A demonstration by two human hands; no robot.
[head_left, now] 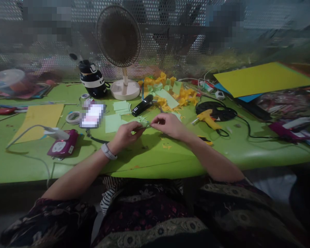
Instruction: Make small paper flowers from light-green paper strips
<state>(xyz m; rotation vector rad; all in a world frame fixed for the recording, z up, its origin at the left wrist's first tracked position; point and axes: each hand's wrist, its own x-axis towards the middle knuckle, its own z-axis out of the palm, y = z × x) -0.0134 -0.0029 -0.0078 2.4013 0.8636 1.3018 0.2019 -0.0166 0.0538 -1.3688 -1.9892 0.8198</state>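
Observation:
Near the middle of the green table, my left hand is closed on a small cut piece of light green paper. My right hand is pinched at the paper's right side; what its fingertips hold is too small to make out. Light green paper sheets lie just left of and behind my left hand. A black stapler rests behind the two hands. Farther back is a pile of orange paper pieces mixed with light green ones.
A white fan and a black bottle stand at the back. A lit phone, tape roll and purple power socket lie left. To the right are a yellow glue gun, a black reel and yellow sheets.

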